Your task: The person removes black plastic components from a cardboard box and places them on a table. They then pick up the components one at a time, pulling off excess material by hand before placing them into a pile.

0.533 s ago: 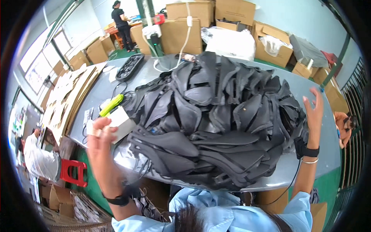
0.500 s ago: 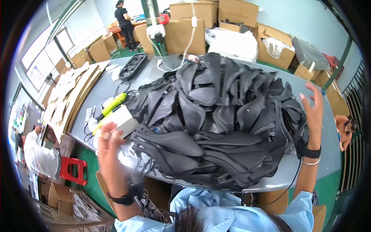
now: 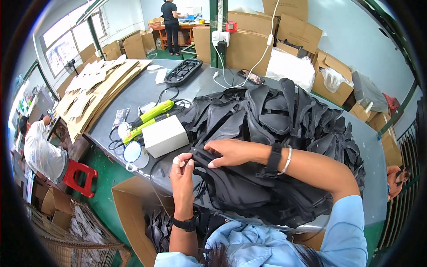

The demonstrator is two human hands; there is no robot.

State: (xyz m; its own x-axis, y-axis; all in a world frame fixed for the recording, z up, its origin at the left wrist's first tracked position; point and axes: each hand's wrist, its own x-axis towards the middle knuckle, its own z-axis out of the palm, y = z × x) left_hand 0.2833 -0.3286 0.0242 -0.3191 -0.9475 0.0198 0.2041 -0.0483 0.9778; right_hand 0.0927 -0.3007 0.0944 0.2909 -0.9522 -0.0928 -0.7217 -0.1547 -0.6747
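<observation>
A large heap of black padded pieces [image 3: 275, 118], moulded and with narrow strap-like ends, covers much of the table. At the heap's near left edge, my left hand [image 3: 181, 175] pinches the narrow end of one black padded piece [image 3: 231, 184] between thumb and fingers. My right hand [image 3: 231, 152] reaches across from the right and closes on the same bundle of ends, thumb below and fingers above. The two hands almost touch. Which single piece each fingertip grips is partly hidden. A black band circles each wrist.
Left of my hands stand a white box [image 3: 165, 135], a white mug [image 3: 135, 155] and yellow-green tools [image 3: 149, 118] with cables. Further back are a black tray [image 3: 183, 72] and a phone [image 3: 250, 76]. Flat cardboard [image 3: 100, 91] lies left; an open carton [image 3: 133, 200] sits below the table edge.
Both hands, formerly raised apart with nothing in them, have come together at the heap's left end and gripped a piece. My right arm swung left across the heap. The view shifted.
</observation>
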